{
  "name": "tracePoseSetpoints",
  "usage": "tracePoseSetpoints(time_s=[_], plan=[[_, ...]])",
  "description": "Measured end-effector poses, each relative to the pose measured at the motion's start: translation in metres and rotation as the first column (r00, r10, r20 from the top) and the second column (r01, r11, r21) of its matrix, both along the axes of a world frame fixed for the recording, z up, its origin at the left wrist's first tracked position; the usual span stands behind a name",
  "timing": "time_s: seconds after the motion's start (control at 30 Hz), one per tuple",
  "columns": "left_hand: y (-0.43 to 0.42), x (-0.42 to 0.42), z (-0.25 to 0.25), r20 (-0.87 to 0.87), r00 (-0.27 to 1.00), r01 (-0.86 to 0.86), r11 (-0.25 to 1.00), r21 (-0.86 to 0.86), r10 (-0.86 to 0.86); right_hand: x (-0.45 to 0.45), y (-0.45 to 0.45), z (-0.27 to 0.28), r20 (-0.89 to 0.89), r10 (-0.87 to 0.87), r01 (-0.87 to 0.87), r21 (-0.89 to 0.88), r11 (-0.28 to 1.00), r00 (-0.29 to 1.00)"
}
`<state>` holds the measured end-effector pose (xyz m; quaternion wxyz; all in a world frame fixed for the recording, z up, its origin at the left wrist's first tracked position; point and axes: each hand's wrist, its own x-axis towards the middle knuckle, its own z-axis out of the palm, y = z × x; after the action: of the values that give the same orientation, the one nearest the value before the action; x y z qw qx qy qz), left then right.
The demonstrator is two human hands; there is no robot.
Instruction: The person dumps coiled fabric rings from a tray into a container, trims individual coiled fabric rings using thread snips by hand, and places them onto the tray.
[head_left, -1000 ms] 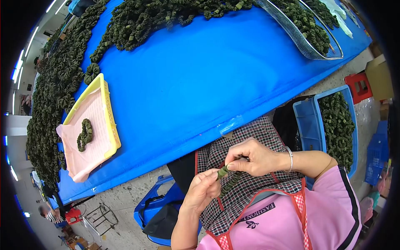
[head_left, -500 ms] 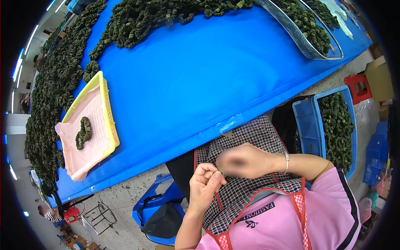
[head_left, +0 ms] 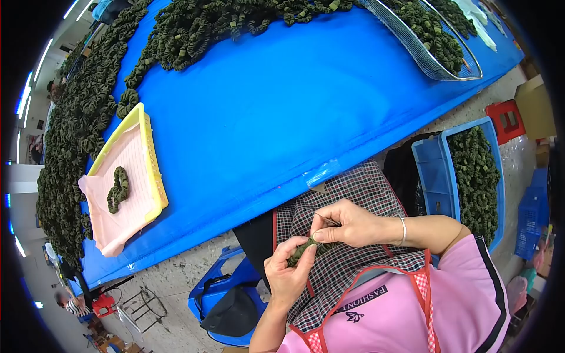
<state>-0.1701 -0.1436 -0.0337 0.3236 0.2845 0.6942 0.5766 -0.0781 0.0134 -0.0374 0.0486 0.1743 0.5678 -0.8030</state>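
Observation:
Above the checked apron, my left hand (head_left: 288, 267) pinches a dark green ruffled fabric band (head_left: 302, 252) between thumb and fingers. My right hand (head_left: 344, 223) touches the same band at its upper end, thumb and fingers closed, with a thin dark tool (head_left: 327, 219) partly hidden in its grip. The tool's exact shape is too small to tell. In the yellow tray (head_left: 155, 167) at the left, another green band (head_left: 118, 189) lies on pink sheeting.
Piles of green bands (head_left: 194, 32) cover the back and left of the blue table (head_left: 253, 129). A wire basket (head_left: 421, 56) of bands stands back right; a blue crate (head_left: 435, 173) holds more beside me. A blue stool (head_left: 220, 288) is below the table edge. Another person (head_left: 73, 304) is far left.
The hands first came together, the right blurred in motion, then drew slightly apart. The green band and the thin tool show again between the fingers.

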Motion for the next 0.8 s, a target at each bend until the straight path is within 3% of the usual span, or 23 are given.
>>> tracePoseSetpoints(time_s=[0.2, 0.4, 0.5, 0.6, 0.63, 0.73, 0.77, 0.8], plan=[[0.002, 0.003, -0.004, -0.235, 0.971, 0.043, 0.999, -0.015, -0.045, 0.000, 0.002, 0.003, 0.075, -0.018, 0.026, -0.113, 0.993, 0.997], [0.002, 0.011, -0.016, -0.406, 0.914, 0.006, 0.999, 0.051, 0.015, 0.000, 0.002, 0.003, 0.134, -0.019, 0.063, -0.334, 0.940, 0.991], [0.003, 0.010, -0.014, -0.171, 0.985, -0.005, 1.000, 0.021, 0.009, -0.003, 0.001, 0.008, 0.104, -0.022, 0.037, -0.144, 0.989, 0.994], [0.006, 0.009, -0.015, 0.001, 1.000, -0.015, 0.996, 0.092, 0.015, -0.007, 0.000, 0.008, -0.053, -0.127, 0.122, -0.088, 0.989, 0.990], [0.008, 0.005, -0.009, -0.009, 1.000, 0.026, 0.998, 0.050, -0.026, -0.006, 0.001, 0.002, -0.094, -0.092, 0.090, -0.026, 0.996, 0.991], [0.009, 0.000, 0.003, -0.024, 0.983, 0.176, 0.968, -0.179, -0.183, -0.002, 0.009, 0.001, 0.058, -0.013, 0.024, -0.187, 0.982, 0.998], [0.013, -0.002, 0.001, -0.206, 0.955, 0.205, 0.977, -0.066, -0.214, -0.001, 0.006, -0.003, 0.067, -0.036, 0.051, -0.249, 0.967, 0.997], [0.013, -0.002, -0.002, -0.180, 0.959, 0.215, 0.975, -0.046, -0.220, -0.001, 0.006, -0.004, 0.075, -0.047, 0.066, -0.270, 0.961, 0.996]])
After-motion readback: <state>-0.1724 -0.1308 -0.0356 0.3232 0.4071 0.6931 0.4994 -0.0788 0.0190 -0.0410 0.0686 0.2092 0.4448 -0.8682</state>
